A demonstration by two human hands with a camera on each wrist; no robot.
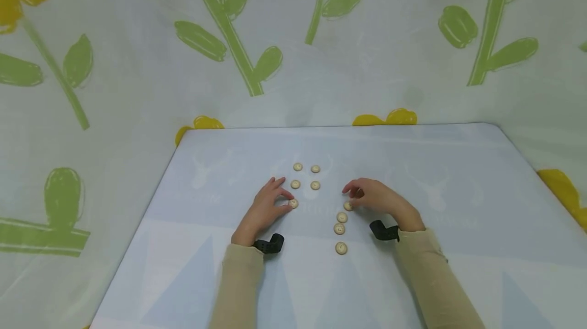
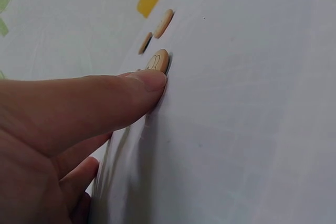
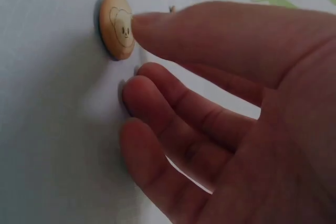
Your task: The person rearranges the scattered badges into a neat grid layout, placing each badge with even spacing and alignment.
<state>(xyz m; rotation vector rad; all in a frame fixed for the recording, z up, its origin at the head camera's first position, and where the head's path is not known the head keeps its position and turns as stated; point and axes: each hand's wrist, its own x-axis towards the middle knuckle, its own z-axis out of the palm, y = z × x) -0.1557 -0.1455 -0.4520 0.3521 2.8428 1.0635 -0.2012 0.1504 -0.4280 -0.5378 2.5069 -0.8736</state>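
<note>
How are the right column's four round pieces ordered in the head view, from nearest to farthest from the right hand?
1. Top piece, touching the right hand
2. Second piece, just below-left
3. Third piece, lower still
4. Bottom piece, after a wider gap

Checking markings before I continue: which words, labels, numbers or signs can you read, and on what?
None can be read.
Tabletop: faint, letter-like marks, too blurred.
Disc at the right hand: line-drawn face, no text visible.
Disc at the left hand: drawn lines, partly covered.
Other discs: markings too small.
</note>
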